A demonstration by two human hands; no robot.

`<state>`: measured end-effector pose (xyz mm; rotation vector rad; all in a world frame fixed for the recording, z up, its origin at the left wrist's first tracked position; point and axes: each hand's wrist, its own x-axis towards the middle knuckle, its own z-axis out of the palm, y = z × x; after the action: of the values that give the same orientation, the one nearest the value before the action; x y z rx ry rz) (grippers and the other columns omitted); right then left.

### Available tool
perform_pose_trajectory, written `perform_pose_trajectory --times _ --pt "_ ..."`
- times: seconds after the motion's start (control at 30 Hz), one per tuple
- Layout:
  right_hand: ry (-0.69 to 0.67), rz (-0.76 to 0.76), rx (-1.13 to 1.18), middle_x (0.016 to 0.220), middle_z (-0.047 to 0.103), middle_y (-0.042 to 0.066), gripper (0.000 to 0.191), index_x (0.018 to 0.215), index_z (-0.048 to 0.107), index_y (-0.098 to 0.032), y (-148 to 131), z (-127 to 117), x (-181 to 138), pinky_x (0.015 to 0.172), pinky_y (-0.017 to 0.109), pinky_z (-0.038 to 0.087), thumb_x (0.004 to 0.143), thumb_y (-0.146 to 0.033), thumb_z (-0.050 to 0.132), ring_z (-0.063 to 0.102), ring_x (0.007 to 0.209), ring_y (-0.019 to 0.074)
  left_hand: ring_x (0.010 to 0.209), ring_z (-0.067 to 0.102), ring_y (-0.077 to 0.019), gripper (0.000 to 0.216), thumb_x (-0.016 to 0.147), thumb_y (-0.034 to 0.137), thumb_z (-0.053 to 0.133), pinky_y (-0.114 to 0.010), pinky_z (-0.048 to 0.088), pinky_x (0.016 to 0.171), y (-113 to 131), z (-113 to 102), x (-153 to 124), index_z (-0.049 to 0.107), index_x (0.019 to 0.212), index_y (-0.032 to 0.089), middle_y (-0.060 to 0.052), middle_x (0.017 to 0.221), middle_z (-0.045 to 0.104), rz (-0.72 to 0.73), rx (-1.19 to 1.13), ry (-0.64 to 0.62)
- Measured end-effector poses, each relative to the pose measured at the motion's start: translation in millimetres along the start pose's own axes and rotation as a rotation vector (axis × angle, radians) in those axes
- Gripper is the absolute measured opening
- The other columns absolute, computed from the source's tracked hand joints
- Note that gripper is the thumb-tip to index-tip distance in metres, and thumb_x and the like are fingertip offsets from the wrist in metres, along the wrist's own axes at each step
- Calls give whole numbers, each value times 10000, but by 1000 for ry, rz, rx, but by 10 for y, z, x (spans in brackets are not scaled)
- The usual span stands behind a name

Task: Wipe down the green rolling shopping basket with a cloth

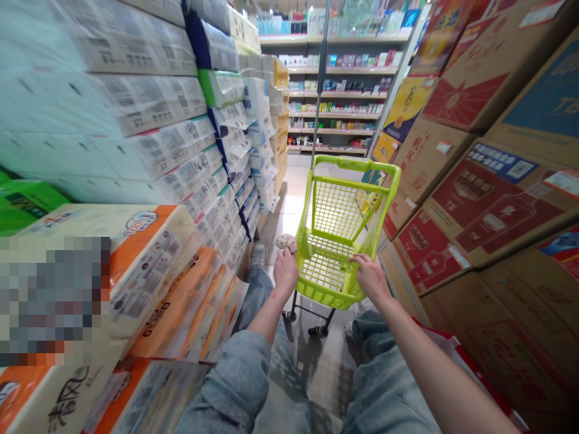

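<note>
both hands on the near rim of the cart (346, 241), lime green, small, standing in a narrow aisle and pointing away down it. left hand (284, 268) sits on the rim's left corner, fingers wrapped around a small pale speckled thing (286, 242) (cloth or sponge, can't tell which) that pokes up above the fist. right hand (371, 276) rests on the rim's right side, fingers curled over the edge.

progress, as a judgement: early. basket looks empty, only mesh showing through the bottom and sides, so nothing loaded yet. all the picking is left, as far as i can see.

surroundings: tissue packs (149, 253) stacked high just left of the cart, orange-and-white ones low, white ones above. cartons (488, 205) stacked on the right, close to the cart's side. shelves (339, 93) of small goods well ahead at the aisle's end. the person's knees in grey jeans are under the arms, cart wheels on the tiled floor (325, 361).
</note>
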<state>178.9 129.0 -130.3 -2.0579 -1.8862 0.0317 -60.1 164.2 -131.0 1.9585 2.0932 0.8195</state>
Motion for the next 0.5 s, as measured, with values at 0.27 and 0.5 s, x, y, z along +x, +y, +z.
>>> perform_pose_trajectory --times 0.27,0.5 --pt "38 101 -263 1442 339 182 402 1188 576 -125 -312 -50 -68 1047 569 171 840 -102 376 132 1377 344 819 649 -248 274 936 280 270 -297 443 635 142 55 -162 477 1015 119 -183 1001 598 -10 116 -122" --pt "-326 140 -28 1008 680 92 476 1168 560 -235 -958 31 -414 802 343 435 945 -385 168 624 956 224 775 647 -231 223 917 306 346 -284 424 644 295 -1 -379 488 972 143 -181 935 626 -24 -61 -223"
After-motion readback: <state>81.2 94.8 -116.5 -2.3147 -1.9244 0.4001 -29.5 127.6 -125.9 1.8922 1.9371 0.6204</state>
